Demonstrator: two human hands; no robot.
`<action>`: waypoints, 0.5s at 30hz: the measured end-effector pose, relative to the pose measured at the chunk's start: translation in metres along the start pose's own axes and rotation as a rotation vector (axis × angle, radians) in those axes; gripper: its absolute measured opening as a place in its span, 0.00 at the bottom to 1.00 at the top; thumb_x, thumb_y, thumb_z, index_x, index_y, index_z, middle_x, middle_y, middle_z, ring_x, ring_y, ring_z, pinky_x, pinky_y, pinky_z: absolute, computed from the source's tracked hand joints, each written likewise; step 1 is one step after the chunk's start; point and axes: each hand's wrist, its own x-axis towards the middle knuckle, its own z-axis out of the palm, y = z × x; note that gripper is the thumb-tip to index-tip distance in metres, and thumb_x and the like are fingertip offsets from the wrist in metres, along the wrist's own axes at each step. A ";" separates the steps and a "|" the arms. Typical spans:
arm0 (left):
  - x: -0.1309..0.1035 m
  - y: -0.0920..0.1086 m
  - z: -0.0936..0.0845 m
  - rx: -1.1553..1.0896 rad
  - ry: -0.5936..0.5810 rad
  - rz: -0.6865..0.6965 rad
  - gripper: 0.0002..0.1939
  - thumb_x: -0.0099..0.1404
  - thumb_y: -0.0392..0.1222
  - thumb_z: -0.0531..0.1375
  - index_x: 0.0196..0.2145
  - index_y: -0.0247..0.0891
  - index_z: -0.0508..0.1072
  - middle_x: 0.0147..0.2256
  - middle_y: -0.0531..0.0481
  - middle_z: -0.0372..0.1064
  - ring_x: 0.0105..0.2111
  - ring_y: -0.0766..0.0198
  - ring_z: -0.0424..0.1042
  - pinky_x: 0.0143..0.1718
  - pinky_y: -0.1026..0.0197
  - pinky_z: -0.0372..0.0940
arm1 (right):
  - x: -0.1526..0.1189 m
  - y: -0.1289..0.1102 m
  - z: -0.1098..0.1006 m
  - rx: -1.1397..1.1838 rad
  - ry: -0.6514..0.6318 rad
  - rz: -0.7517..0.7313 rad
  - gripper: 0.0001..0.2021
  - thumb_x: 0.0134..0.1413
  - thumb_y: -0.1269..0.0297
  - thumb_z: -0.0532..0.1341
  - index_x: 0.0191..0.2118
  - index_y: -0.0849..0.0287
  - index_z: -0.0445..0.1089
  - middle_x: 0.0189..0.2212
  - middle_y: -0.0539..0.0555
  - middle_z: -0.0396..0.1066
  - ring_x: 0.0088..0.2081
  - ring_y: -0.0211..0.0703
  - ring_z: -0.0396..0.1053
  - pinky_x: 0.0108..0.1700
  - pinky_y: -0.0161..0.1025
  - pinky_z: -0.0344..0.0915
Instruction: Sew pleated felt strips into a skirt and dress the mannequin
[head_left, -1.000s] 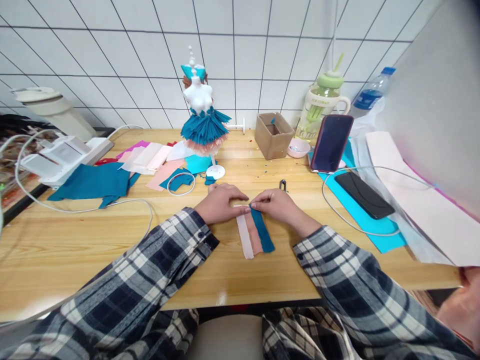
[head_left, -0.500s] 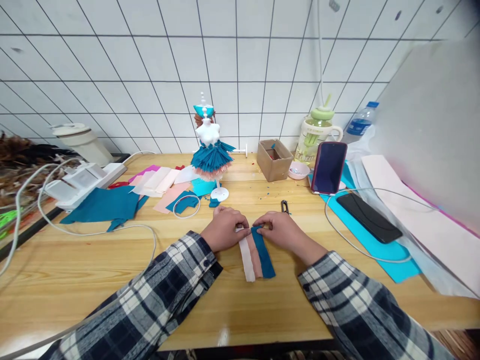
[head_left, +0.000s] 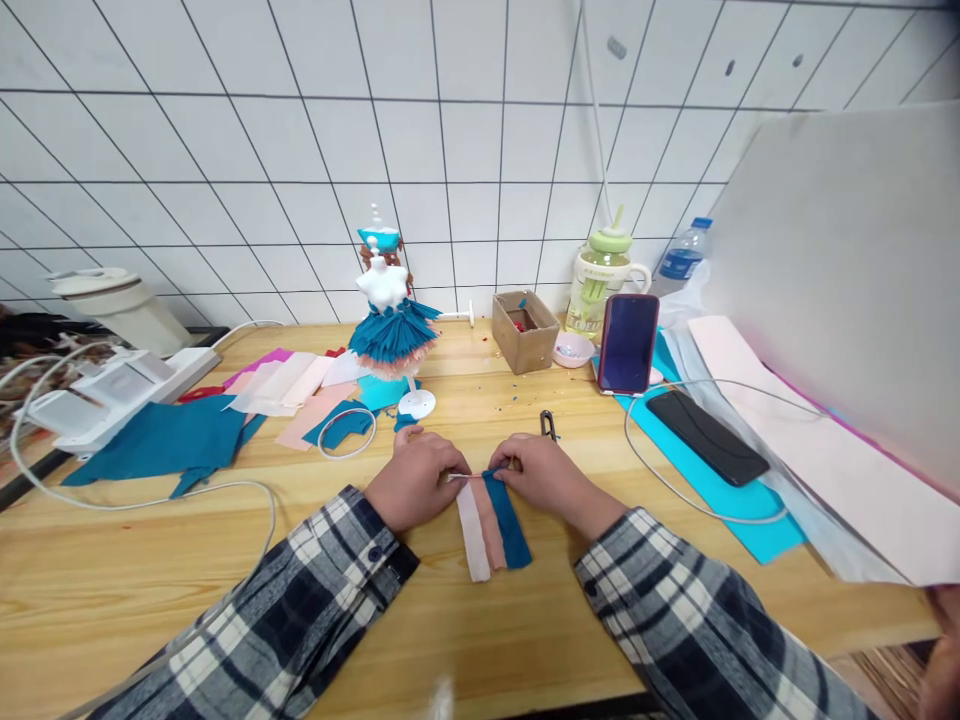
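Observation:
My left hand [head_left: 416, 483] is closed in a pinch on the top left corner of a pale pink crepe paper strip [head_left: 472, 535]. At the other end of the top edge, my right hand [head_left: 544, 480] pinches a teal crepe paper strip [head_left: 510, 525]. A salmon-pink strip [head_left: 489, 530] lies between these two, its top edge stretched between my fingers. All three strips hang side by side toward me over the table. Beyond my left hand stands a small white dress form [head_left: 384, 285] wearing a ruffled teal and pink skirt [head_left: 394, 335]. Small dark snips [head_left: 548, 425] lie behind my right hand.
Paper pieces [head_left: 165, 440], a white ring [head_left: 346, 434] and a power strip [head_left: 142, 395] are at left, with a cable nearby. Behind stand a cardboard box [head_left: 525, 348], a pink dish [head_left: 573, 349], a jug [head_left: 600, 285] and an upright phone [head_left: 627, 345]. A black phone [head_left: 706, 437] lies at right.
The whole view has shifted, so things appear lower and farther left. My fingertips are slightly farther apart, showing more of the salmon strip's top edge. Both hands keep their pinch.

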 end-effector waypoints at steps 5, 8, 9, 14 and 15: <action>-0.002 0.007 -0.002 0.180 0.035 0.119 0.08 0.65 0.38 0.57 0.31 0.43 0.75 0.30 0.52 0.73 0.39 0.57 0.69 0.52 0.40 0.45 | 0.001 0.004 -0.004 -0.059 -0.053 -0.116 0.06 0.54 0.73 0.63 0.33 0.57 0.77 0.32 0.52 0.75 0.37 0.39 0.71 0.40 0.35 0.64; -0.005 0.012 -0.002 0.342 0.059 0.224 0.10 0.67 0.36 0.56 0.29 0.41 0.74 0.29 0.51 0.72 0.37 0.57 0.66 0.44 0.45 0.49 | -0.002 -0.001 -0.011 -0.193 -0.137 -0.179 0.08 0.57 0.72 0.61 0.35 0.57 0.79 0.36 0.54 0.76 0.40 0.41 0.72 0.41 0.36 0.64; -0.005 0.013 -0.002 0.390 0.058 0.255 0.10 0.66 0.36 0.57 0.28 0.40 0.73 0.29 0.50 0.72 0.37 0.56 0.66 0.41 0.47 0.50 | -0.003 -0.004 -0.014 -0.238 -0.162 -0.200 0.09 0.58 0.72 0.60 0.36 0.56 0.79 0.39 0.54 0.76 0.41 0.42 0.72 0.42 0.37 0.65; -0.007 0.018 -0.004 0.468 0.026 0.305 0.06 0.64 0.37 0.61 0.29 0.40 0.74 0.27 0.49 0.70 0.35 0.56 0.63 0.36 0.51 0.49 | -0.010 -0.012 -0.025 -0.407 -0.230 -0.222 0.13 0.62 0.66 0.57 0.41 0.48 0.79 0.49 0.50 0.75 0.48 0.48 0.70 0.45 0.41 0.66; -0.007 0.018 -0.005 0.451 0.016 0.293 0.05 0.64 0.37 0.61 0.29 0.40 0.75 0.27 0.50 0.71 0.35 0.56 0.63 0.36 0.52 0.49 | -0.010 -0.011 -0.025 -0.415 -0.235 -0.209 0.13 0.62 0.65 0.57 0.41 0.47 0.79 0.49 0.49 0.75 0.48 0.48 0.70 0.45 0.41 0.66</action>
